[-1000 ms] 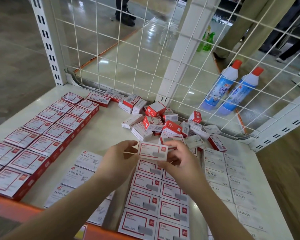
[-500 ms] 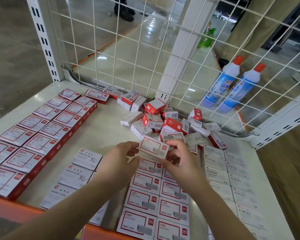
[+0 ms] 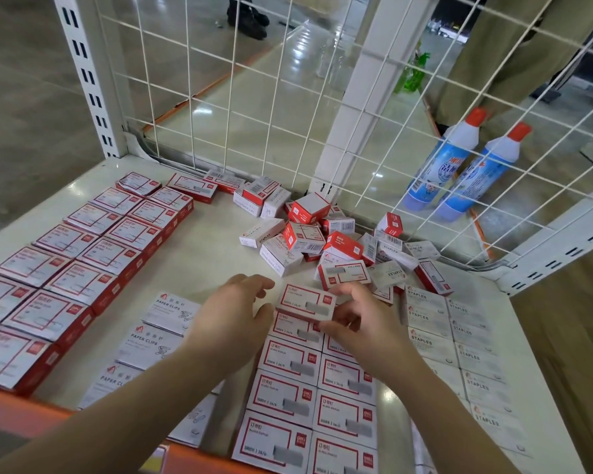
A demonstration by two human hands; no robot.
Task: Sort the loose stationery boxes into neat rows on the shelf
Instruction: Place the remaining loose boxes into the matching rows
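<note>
White shelf; right hand grip pinches staple box; left hand relaxed.

Bright, even overhead light. Soft, short shadows under the forearms on the shelf. Strong white glare patches on the polished floor behind the wire mesh; faint sheen at the shelf's far left corner. Wide-angle distortion: the upright post and mesh wires bow toward the frame edges. Centre sharp; print on boxes along the near edge is smeared.
</note>
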